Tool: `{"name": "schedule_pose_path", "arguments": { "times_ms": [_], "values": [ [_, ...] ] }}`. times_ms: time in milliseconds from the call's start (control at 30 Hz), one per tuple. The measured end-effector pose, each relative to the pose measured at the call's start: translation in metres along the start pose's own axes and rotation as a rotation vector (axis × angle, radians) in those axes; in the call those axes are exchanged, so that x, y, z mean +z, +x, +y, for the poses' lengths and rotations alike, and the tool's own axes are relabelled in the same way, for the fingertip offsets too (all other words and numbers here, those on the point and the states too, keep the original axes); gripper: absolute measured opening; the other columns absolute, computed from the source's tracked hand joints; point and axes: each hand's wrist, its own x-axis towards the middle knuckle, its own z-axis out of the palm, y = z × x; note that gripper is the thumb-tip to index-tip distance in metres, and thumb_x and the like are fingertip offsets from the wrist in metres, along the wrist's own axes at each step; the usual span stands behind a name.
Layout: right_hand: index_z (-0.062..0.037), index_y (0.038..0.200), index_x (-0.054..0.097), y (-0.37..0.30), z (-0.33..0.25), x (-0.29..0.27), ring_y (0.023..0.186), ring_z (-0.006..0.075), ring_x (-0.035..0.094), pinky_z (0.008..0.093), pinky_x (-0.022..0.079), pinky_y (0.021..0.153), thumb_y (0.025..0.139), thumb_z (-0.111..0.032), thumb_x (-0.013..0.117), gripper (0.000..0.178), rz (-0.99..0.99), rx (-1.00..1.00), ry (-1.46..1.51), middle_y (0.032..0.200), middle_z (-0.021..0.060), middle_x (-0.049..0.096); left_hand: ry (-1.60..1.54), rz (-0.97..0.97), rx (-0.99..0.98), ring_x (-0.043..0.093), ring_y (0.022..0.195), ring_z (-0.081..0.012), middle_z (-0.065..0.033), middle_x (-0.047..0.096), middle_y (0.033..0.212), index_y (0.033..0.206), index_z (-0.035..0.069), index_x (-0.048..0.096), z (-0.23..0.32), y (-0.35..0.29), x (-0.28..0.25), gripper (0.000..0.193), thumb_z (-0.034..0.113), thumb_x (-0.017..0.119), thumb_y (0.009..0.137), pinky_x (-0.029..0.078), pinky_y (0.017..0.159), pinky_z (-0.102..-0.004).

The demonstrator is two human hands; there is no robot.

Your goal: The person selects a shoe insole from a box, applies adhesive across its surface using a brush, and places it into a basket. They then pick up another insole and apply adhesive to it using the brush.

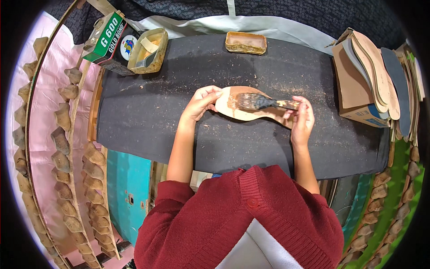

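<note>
A pale tan insole [242, 114] is held up over the dark worktable. My left hand [201, 104] pinches its wide end at the left, thumb on top. In my right hand [303, 119] is a glue brush [255, 101], its handle gripped between thumb and fingers. The brush's dark, clotted bristles lie on the insole's upper face, beside a brown wet-looking smear. Some right-hand fingers also reach the insole's narrow end, partly hidden behind the brush handle.
On the table [148, 116], scattered with crumbs, a metal can [109, 45] and a yellowish tub [156, 62] stand at the far left. A shallow tray [245, 43] sits at the back. A cardboard box [354, 89] with insoles stands right. Racks of wooden shoe lasts [62, 116] flank both sides.
</note>
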Motion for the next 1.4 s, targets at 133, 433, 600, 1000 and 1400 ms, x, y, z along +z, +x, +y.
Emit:
{"name": "schedule_pose_path", "arguments": {
  "times_ms": [133,433,600,1000,1400],
  "values": [
    [-0.0004,0.098,0.046,-0.002,0.001,0.003,0.061,0.0061,0.048,0.0176,0.041,0.052,0.087,-0.019,0.041,0.022,-0.075,0.021,-0.049,0.079,0.0040,0.050,0.002,-0.001,0.005,0.054,0.057,-0.0045,-0.0007,0.056,0.071,0.085,0.003,0.054,0.000,0.001,0.000,0.019,0.020,0.055,0.077,0.045,0.046,-0.0151],
    [0.0009,0.094,0.048,0.007,-0.003,-0.019,0.055,0.0064,0.045,0.0184,0.040,0.050,0.087,-0.016,0.038,0.021,0.080,-0.063,-0.083,0.085,0.0063,0.051,-0.003,0.001,0.006,0.054,0.057,-0.0051,-0.0014,0.056,0.071,0.085,0.002,0.054,-0.001,0.000,-0.002,0.018,0.019,0.055,0.077,0.046,0.047,-0.0157],
    [0.0008,0.097,0.047,-0.001,0.000,-0.005,0.062,0.0066,0.047,0.0176,0.041,0.052,0.088,-0.017,0.039,0.022,-0.063,0.002,-0.027,0.083,0.0057,0.051,-0.008,-0.012,0.008,0.054,0.057,-0.0053,-0.0015,0.056,0.071,0.085,0.002,0.054,-0.001,0.001,-0.001,0.019,0.019,0.055,0.077,0.046,0.047,-0.0159],
    [-0.0039,0.087,0.049,0.010,-0.005,-0.024,0.051,0.0001,0.039,0.0134,0.032,0.043,0.087,-0.018,0.041,0.016,0.147,-0.146,-0.302,0.075,-0.0003,0.049,0.031,0.014,-0.018,0.054,0.057,-0.0048,-0.0012,0.056,0.070,0.084,0.003,0.054,0.000,0.000,-0.003,0.018,0.020,0.055,0.077,0.044,0.046,-0.0152],
    [-0.0034,0.091,0.048,-0.009,0.007,0.006,0.049,0.0026,0.041,0.0141,0.034,0.043,0.087,-0.019,0.040,0.018,0.031,-0.031,-0.084,0.070,0.0003,0.047,-0.026,-0.021,-0.005,0.055,0.056,-0.0052,-0.0012,0.056,0.069,0.085,0.003,0.053,0.000,0.000,-0.001,0.018,0.019,0.055,0.077,0.046,0.046,-0.0157]
  ]
}}
